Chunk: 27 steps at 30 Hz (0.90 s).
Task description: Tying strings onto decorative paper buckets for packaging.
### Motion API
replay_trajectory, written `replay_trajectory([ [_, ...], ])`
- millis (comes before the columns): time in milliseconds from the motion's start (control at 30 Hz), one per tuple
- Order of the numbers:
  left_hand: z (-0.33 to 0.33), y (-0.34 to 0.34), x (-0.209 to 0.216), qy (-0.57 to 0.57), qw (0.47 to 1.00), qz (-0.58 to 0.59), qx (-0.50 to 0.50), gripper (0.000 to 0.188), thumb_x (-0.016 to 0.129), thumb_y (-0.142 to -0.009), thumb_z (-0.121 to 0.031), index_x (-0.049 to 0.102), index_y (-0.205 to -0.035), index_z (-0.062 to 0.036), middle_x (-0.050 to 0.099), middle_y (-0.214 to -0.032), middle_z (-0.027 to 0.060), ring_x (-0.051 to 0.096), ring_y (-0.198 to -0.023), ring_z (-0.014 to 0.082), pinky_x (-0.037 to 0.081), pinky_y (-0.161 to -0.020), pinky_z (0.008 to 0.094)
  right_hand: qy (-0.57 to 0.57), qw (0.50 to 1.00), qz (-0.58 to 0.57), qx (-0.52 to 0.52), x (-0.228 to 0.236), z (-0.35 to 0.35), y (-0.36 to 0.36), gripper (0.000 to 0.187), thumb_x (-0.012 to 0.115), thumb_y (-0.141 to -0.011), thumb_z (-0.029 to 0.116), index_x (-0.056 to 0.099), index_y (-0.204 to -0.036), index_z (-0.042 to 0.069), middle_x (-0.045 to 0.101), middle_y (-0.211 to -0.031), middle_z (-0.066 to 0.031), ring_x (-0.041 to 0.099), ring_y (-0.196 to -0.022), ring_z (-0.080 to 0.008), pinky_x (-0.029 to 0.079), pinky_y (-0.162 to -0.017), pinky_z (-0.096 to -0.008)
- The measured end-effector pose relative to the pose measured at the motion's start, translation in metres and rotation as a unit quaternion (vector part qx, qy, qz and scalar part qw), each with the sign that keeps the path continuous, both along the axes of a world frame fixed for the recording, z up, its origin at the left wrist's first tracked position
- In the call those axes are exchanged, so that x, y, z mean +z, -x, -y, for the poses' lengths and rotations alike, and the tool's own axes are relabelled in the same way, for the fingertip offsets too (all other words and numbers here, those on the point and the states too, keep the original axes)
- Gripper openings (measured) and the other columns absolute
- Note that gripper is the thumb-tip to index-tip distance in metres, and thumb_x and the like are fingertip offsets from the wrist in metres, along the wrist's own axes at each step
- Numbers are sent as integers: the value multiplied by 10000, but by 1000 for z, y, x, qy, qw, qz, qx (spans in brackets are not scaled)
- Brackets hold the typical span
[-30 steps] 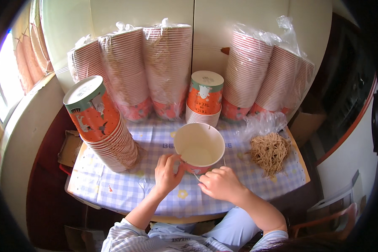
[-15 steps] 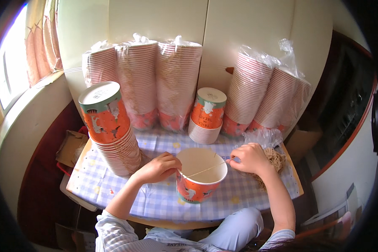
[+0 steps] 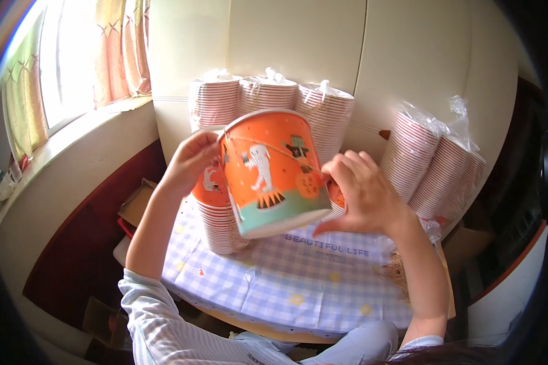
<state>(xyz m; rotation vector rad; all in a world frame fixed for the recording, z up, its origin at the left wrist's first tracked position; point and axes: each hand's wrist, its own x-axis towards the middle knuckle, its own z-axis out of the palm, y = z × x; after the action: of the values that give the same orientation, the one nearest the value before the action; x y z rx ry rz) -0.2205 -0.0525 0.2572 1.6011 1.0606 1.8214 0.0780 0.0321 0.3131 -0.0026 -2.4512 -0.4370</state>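
An orange paper bucket (image 3: 273, 163) with a green band and cartoon figures is raised above the table, tilted, its base toward the lower right. My left hand (image 3: 193, 159) is closed on its rim at the upper left. A thin twine (image 3: 271, 143) runs across the bucket's front from near the rim toward my right hand (image 3: 365, 191). That hand is beside the bucket's lower right side, thumb stretched away from the other fingers. Its fingertips are near the twine's end; whether they touch it is unclear. Behind the bucket, a stack of nested buckets (image 3: 216, 225) is partly hidden.
Tall stacks of buckets in clear plastic bags stand at the back left (image 3: 268, 97) and back right (image 3: 411, 143). A blue checked tablecloth (image 3: 268, 298) covers the table. A twine bundle (image 3: 397, 271) lies at the right, partly behind my forearm. A cardboard box (image 3: 139, 204) is left of the table.
The bucket has been lifted off the table and tipped, so its printed side shows. My left hand rose with it. My right hand moved up, its thumb now spread. The view shifted left.
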Motion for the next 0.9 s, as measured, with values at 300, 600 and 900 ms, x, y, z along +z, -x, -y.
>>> replay_trajectory([
  [300, -4, 44, 39, -8, 982, -45, 181, 263, 470, -888, -253, 523, -1075, -76, 569, -880, 1, 512, -787, 61, 418, -613, 202, 399, 912, -83, 38, 39, -40, 97, 432, 536, -810, 476, 423, -772, 60, 449, -661, 24, 404, -614, -47, 363, -529, -212],
  [600, -2, 71, -7, -52, 964, -221, 140, 905, 576, -715, -573, 213, -1315, 0, 390, -1261, 154, 357, -1180, 211, 274, -972, 318, 511, 855, -80, -12, 25, -86, 174, 428, 571, -782, 463, 504, -714, 45, 562, -672, -59, 510, -633, -126, 434, -584, -288],
  [900, -25, 85, -46, -111, 958, -219, 149, 1156, 757, -586, -453, -7, -1349, -37, 197, -1360, 166, 200, -1270, 248, 195, -1029, 364, 673, 731, -100, 52, 9, -91, 202, 457, 531, -791, 508, 569, -780, 52, 551, -679, -28, 472, -546, -103, 373, -481, -255],
])
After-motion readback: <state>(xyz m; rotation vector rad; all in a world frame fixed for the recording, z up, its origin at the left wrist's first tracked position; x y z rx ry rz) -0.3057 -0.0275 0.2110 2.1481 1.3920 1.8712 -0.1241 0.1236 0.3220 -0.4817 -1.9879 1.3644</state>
